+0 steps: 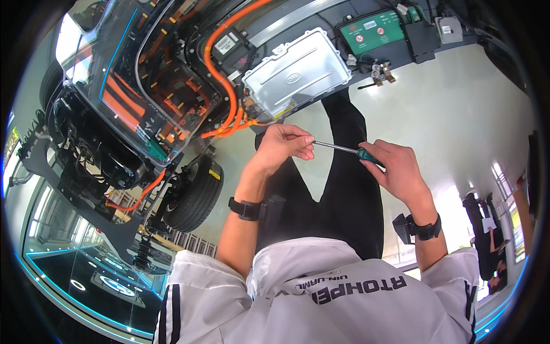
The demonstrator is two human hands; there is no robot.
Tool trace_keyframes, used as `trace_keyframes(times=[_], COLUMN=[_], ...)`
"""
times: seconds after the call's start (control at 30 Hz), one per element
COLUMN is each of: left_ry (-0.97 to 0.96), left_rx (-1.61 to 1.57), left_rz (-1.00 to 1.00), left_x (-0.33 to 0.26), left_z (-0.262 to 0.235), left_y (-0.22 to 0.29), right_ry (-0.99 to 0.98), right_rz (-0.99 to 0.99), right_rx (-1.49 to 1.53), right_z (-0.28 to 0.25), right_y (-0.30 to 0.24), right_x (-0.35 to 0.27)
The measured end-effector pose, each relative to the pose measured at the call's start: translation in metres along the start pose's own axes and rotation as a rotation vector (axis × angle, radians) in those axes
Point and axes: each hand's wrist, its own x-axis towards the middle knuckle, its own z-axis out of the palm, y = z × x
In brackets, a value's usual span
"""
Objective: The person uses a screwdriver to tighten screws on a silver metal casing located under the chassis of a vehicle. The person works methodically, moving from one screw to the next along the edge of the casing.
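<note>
A screwdriver (338, 147) with a green handle and a thin metal shaft lies across in front of my legs. Wrapped round its handle is my right hand (399, 167), closed. At the other end my left hand (285, 148) pinches the tip between thumb and fingers; whether a small part is also held there I cannot tell. Just beyond my hands, a silver ribbed metal housing (295, 74) is mounted on the vehicle frame, with thick orange cables (232, 112) along its left side. Both hands are apart from it.
A green battery box (375, 35) sits on the frame at far right, with metal fittings (382, 73) below it. At left are a transparent cover (117, 63), a black drive unit (100, 135) and a tyre (199, 195). Other people (487, 229) stand at the right.
</note>
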Motion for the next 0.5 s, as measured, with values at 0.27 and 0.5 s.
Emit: trace_keyframes(times=[0.27,0.5], left_ry=[-0.091,0.085], left_rx=[-0.226,-0.585], left_rz=[-0.113,-0.033], left_x=[0.090,0.184], left_z=[0.055,0.097], left_y=[-0.023,-0.062], right_ry=[-0.056,0.047], right_rz=[0.171,0.563], right_rx=[0.045,0.511], right_z=[-0.032,0.007], right_y=[0.045,0.088], right_x=[-0.022,-0.001])
